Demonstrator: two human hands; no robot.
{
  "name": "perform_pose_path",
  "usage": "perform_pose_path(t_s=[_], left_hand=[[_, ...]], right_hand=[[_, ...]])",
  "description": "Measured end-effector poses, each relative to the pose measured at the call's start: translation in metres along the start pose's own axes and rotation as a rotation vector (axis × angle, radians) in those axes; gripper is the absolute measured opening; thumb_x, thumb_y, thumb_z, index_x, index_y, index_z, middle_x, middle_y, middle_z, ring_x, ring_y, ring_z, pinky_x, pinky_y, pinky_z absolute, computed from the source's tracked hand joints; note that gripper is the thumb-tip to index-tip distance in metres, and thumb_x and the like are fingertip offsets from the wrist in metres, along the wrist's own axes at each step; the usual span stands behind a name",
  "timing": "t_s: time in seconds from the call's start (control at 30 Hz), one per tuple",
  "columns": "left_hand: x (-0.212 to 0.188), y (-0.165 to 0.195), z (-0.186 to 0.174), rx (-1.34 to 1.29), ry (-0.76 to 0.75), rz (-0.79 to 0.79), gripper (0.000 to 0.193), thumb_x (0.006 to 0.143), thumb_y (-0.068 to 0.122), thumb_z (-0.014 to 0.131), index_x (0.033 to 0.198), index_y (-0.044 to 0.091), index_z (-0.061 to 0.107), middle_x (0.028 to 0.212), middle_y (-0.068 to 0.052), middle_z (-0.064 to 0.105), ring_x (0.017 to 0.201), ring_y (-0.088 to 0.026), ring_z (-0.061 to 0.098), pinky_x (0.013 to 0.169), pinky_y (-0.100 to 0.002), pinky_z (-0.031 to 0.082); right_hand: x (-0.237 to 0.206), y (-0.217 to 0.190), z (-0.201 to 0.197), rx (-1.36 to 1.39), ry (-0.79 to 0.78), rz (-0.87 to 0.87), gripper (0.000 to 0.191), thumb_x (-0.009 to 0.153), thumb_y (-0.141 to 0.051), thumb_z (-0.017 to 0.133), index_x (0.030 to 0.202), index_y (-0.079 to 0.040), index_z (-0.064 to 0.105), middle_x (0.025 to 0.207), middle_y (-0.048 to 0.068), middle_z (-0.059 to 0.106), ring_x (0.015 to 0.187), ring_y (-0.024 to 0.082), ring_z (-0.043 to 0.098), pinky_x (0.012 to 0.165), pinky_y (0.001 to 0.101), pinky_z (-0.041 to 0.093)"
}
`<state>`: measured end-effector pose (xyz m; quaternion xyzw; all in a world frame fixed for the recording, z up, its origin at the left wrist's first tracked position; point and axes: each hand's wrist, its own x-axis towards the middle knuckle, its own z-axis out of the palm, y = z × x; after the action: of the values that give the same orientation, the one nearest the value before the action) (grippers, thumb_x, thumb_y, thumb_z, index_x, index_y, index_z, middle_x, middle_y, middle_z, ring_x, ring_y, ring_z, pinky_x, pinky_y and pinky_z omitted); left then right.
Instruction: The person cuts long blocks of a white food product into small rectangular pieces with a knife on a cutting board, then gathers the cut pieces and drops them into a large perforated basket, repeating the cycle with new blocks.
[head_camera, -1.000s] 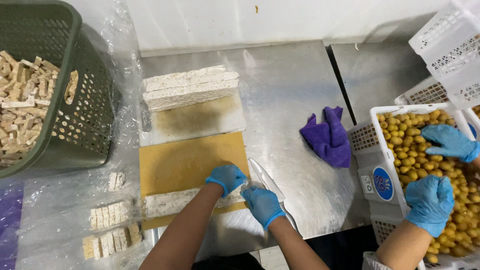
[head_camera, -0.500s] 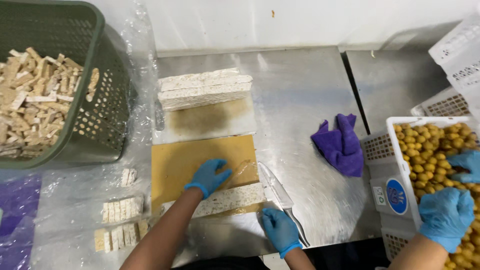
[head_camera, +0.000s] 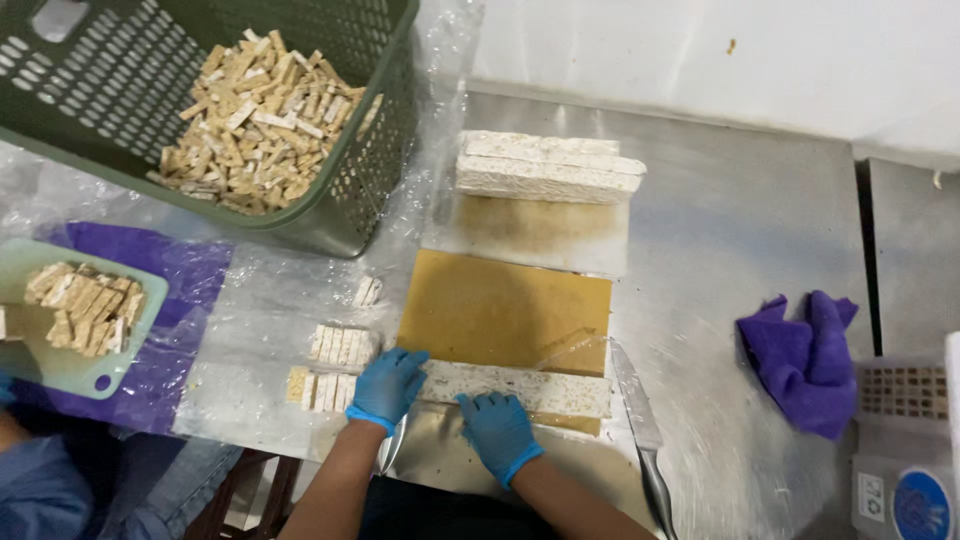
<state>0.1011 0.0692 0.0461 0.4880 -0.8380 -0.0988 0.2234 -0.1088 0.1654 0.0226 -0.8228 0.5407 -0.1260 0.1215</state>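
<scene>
A long, pale, speckled slab of pressed tempeh (head_camera: 520, 388) lies across the near edge of a flat mustard-yellow rectangular cutting board (head_camera: 505, 310), which sits on a brushed stainless-steel table (head_camera: 740, 230). The left hand (head_camera: 388, 385), in a thin blue glove, rests palm down with fingers spread on the slab's left end; the right hand (head_camera: 497, 432), gloved the same, presses flat on the slab's near edge a little further right, fingers loosely splayed (neither hand is closed around anything). Crumpled clear plastic wrap (head_camera: 565, 350) clings to the slab's right part. Just right of the board a long steel knife (head_camera: 640, 440) lies on the table, untouched, blade pointing away. At the board's far side three more whole pale slabs (head_camera: 548, 166) are stacked together on a clear sheet. Left of the board, on wrinkled transparent film, sit three small groups of cut rectangular pieces (head_camera: 335, 365). A dark green slotted plastic basket (head_camera: 360, 190) at the upper left holds a heap of small tan sticks (head_camera: 262, 125). At far left a mint-green plastic cutting board (head_camera: 70, 370) carries more cut sticks, lying on purple cloth. One crumpled purple rag (head_camera: 805, 360) lies well to the right.
</scene>
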Motion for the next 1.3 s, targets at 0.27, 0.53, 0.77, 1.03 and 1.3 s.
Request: perform_pose_path(t_s=[0.27,0.53,0.77,1.03,1.3], left_hand=[[0.007,-0.004,-0.013,-0.038,-0.268,0.029,0.042,0.076,0.034,0.076,0.109,0.01,0.066,0.11,-0.016,0.063,0.101,-0.038,0.062,0.076,-0.049,0.052],[-0.031,-0.013,-0.013,-0.087,-0.351,-0.202,0.023,0.091,0.024,0.067,0.111,0.014,0.068,0.118,-0.01,0.065,0.117,-0.035,0.061,0.095,-0.046,0.052],[-0.032,-0.004,-0.013,-0.435,-0.427,-0.521,0.058,0.085,0.02,0.072,0.14,0.012,0.055,0.118,-0.014,0.069,0.102,-0.028,0.07,0.093,-0.039,0.055],[-0.043,0.007,-0.007,-0.408,0.201,-0.888,0.041,0.078,0.021,0.081,0.11,0.001,0.064,0.086,-0.012,0.065,0.074,-0.024,0.062,0.071,-0.038,0.054],[-0.062,0.035,0.032,-1.384,0.139,-1.275,0.017,0.089,0.012,0.073,0.082,0.007,0.059,0.064,-0.006,0.06,0.051,-0.019,0.055,0.047,-0.034,0.047]], right_hand=[[0.016,0.015,0.012,0.009,-0.066,-0.097,0.028,0.088,-0.019,0.067,0.114,-0.026,0.073,0.084,0.004,0.068,0.074,0.028,0.067,0.068,0.0456,0.049],[-0.01,0.01,0.01,-0.032,-0.059,-0.169,0.044,0.088,-0.013,0.059,0.128,-0.027,0.069,0.085,0.004,0.069,0.074,0.027,0.066,0.074,0.045,0.048],[-0.015,0.014,0.01,0.065,-0.094,-0.131,0.043,0.088,-0.024,0.066,0.131,-0.02,0.065,0.09,0.008,0.069,0.08,0.03,0.066,0.075,0.048,0.047],[0.031,0.039,-0.013,-0.061,0.261,-0.109,0.044,0.077,-0.022,0.068,0.12,-0.024,0.072,0.114,0.012,0.069,0.098,0.033,0.064,0.081,0.0466,0.048],[0.074,0.063,-0.009,-0.137,-0.102,-0.077,0.023,0.088,-0.015,0.064,0.103,-0.028,0.077,0.1,0.001,0.075,0.096,0.024,0.07,0.093,0.0452,0.047]])
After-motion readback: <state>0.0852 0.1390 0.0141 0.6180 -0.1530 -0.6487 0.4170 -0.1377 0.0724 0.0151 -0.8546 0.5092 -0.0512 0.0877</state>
